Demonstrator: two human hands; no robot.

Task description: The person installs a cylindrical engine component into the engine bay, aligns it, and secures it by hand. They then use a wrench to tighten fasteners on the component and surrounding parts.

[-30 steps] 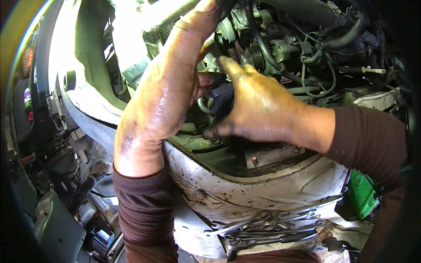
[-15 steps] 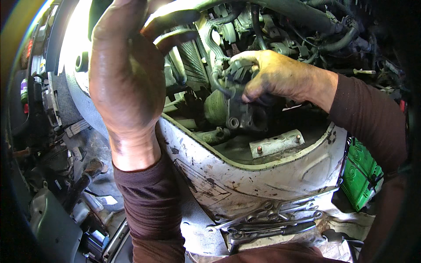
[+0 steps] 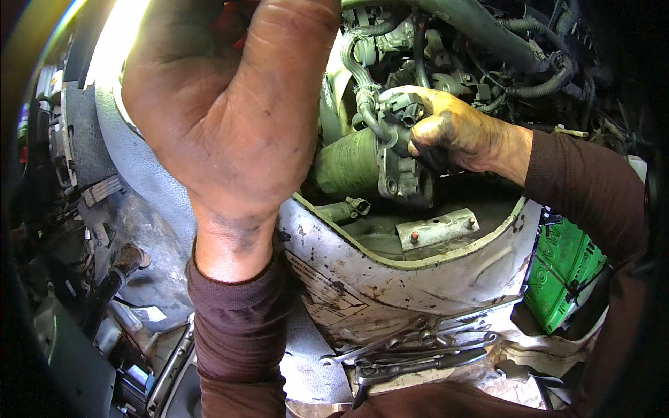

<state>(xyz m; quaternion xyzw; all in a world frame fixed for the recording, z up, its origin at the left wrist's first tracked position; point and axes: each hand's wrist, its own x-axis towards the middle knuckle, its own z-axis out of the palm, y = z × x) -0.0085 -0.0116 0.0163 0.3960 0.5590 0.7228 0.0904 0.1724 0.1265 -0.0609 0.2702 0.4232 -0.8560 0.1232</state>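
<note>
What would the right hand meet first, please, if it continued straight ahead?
Beyond the cylindrical part it holds, the right hand would probably meet the ribbed hose first, though depth is unclear.

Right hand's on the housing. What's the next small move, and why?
I'd probably lower the left hand to support the cylinder: the right hand seems to grip only the housing beside it, while the left is raised near the camera, apparently clear of both.

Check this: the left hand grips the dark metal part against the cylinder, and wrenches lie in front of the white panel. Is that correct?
Not quite: the head view shows the right hand, not the left hand, gripping the dark metal part against the cylinder. The wrenches do lie in front of the white panel.
</note>
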